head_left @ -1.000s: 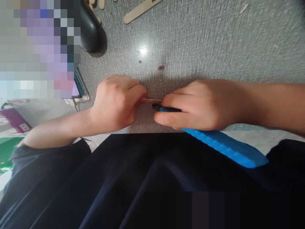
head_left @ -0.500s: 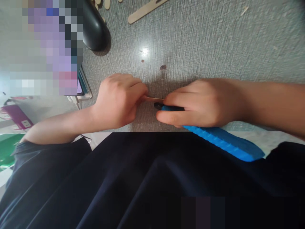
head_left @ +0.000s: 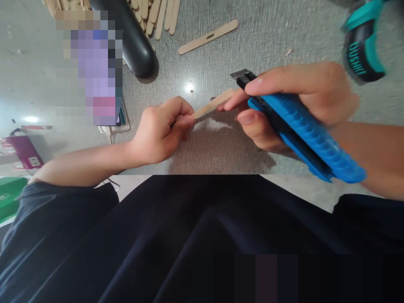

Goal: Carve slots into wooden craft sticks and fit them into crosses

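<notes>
My left hand (head_left: 162, 128) pinches one end of a thin wooden stick (head_left: 212, 105), held just above the grey textured table (head_left: 268, 38). My right hand (head_left: 296, 97) is closed around a blue utility knife (head_left: 303, 134), its short blade (head_left: 240, 75) sticking out past my forefinger. The right hand's lower fingertips touch the stick's far end. The knife points up and left, raised off the table.
A loose wooden stick with a slot (head_left: 208, 37) lies farther back, near a pile of several sticks (head_left: 154, 12). A black rounded object (head_left: 132, 42) stands at the back left. A teal and black tool (head_left: 362, 46) sits at the top right. My dark clothing fills the foreground.
Both hands lifted off the table. The right hand rose and tilted the knife up, away from the stick, and the stick now shows more of its length between the hands.
</notes>
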Demonstrator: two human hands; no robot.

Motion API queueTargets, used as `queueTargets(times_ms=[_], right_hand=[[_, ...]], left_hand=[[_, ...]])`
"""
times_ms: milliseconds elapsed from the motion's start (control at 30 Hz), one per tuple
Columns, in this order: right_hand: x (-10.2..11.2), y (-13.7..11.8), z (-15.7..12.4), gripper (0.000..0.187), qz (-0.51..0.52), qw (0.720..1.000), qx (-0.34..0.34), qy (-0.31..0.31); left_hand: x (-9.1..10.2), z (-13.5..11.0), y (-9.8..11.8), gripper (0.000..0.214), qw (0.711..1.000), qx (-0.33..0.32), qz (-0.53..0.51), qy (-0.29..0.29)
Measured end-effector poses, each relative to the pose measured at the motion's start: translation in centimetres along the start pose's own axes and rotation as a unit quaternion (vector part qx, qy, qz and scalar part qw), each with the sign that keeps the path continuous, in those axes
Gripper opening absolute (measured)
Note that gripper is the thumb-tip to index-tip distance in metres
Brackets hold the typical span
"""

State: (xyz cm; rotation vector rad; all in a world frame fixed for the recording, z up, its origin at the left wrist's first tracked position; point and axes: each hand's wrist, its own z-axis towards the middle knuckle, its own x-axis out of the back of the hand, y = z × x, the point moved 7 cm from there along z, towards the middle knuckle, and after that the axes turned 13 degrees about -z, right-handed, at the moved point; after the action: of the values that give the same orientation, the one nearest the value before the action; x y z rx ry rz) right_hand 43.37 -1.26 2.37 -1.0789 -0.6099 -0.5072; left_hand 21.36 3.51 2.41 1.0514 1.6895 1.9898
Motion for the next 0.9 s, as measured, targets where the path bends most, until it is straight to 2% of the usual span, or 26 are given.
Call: queueTargets(times_ms=[100, 133, 233, 333, 433, 533, 633, 800, 900], right_hand=[[0.6, -1.8, 0.1, 0.017, -0.008, 0.993, 0.068, 0.095], [0.7, -2.3, 0.1, 0.017, -0.016, 0.991, 0.088, 0.103], [0.4, -3.6, 0.5, 0.018, -0.037, 0.987, 0.144, 0.067], [0.2, -4.3, 0.7, 0.021, -0.034, 0.983, 0.172, 0.047], [-0.1, -4.0, 0.7, 0.021, -0.044, 0.987, 0.148, 0.046], [-0.7, -3.5, 0.5, 0.02, -0.045, 0.992, 0.117, 0.03], [-1.0, -3.1, 0.4, 0.023, -0.008, 0.995, 0.092, 0.032], [-1.4, -2.6, 0.6, 0.024, 0.079, 0.995, 0.056, 0.011], [-1.1, -2.6, 0.7, 0.024, 0.111, 0.992, 0.054, -0.003]], left_hand=[[-0.6, 0.0, 0.1, 0.011, 0.999, -0.03, -0.003, -0.036], [-0.6, 0.1, 0.2, 0.011, 0.998, -0.041, -0.001, -0.038], [-0.5, 0.2, 0.3, 0.013, 0.998, -0.05, -0.012, -0.026], [-0.6, 0.2, 0.0, 0.018, 0.998, -0.026, -0.051, -0.013], [-0.9, 0.1, -0.6, 0.023, 0.995, -0.007, -0.101, -0.003], [-0.7, 0.0, -0.9, 0.031, 0.992, -0.03, -0.12, 0.032], [-0.5, -0.3, -1.1, 0.035, 0.989, -0.07, -0.114, 0.058], [-0.7, -0.6, -1.1, 0.037, 0.99, -0.096, -0.085, 0.054], [0.2, -0.8, -0.7, 0.048, 0.987, -0.092, -0.056, 0.115]])
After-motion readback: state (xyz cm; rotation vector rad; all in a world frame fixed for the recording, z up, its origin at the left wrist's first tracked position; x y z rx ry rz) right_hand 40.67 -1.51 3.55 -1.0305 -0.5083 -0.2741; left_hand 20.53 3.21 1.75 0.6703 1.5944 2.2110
